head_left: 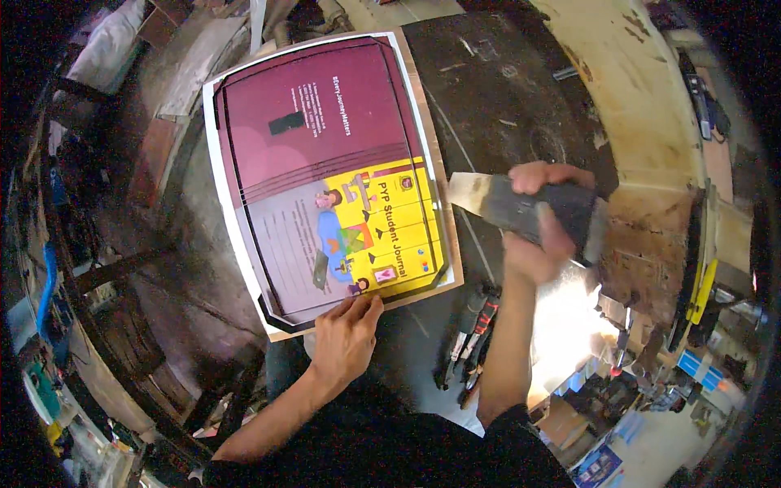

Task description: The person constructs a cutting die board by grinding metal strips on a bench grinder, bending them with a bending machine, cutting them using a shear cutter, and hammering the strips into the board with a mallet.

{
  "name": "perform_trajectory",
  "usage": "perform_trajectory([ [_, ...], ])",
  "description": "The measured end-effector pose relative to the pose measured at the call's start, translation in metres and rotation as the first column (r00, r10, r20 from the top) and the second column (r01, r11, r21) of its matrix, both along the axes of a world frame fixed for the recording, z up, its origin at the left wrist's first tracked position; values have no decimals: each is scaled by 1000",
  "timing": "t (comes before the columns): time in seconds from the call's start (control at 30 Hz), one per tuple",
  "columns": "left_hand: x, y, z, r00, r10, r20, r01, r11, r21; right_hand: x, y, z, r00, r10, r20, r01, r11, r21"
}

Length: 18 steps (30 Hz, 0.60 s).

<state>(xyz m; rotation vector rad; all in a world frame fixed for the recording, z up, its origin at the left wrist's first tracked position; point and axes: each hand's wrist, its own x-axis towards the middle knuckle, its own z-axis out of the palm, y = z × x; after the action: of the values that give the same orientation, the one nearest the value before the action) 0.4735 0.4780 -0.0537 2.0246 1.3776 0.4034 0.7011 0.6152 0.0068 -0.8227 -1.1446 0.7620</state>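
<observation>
A printed cover sheet [309, 175], maroon, yellow and pale lilac with cartoon figures, lies on a white-edged, thin wood-coloured board. Black lines and dark corner pieces frame the print. My left hand [346, 333] is at the board's near edge, fingers bent together over it, the thumb hidden. To the right of the board, my right hand [533, 248] grips a dark, tapered block-like tool [521, 207] with a pale, flat end pointing left towards the board. My thumb lies across its top and the fingers wrap round its far side. I cannot make out the tool's exact kind.
The dark, worn work surface [496, 98] extends beyond the board, with a pale wooden strip [602, 81] along its far right. Pliers-like tools with red and black handles [480, 325] lie near my right forearm. A bright light patch [569, 325] glares beside them.
</observation>
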Motion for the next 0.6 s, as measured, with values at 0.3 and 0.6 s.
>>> perform_trajectory([
  [0.3,-3,1,0,1000,-13,-1,13,999,-37,-29,-1,3,994,106,-34,-108,992,-70],
  [0.6,11,5,10,993,-113,-18,111,992,-63,3,-18,-22,933,3,-361,-121,945,-303],
])
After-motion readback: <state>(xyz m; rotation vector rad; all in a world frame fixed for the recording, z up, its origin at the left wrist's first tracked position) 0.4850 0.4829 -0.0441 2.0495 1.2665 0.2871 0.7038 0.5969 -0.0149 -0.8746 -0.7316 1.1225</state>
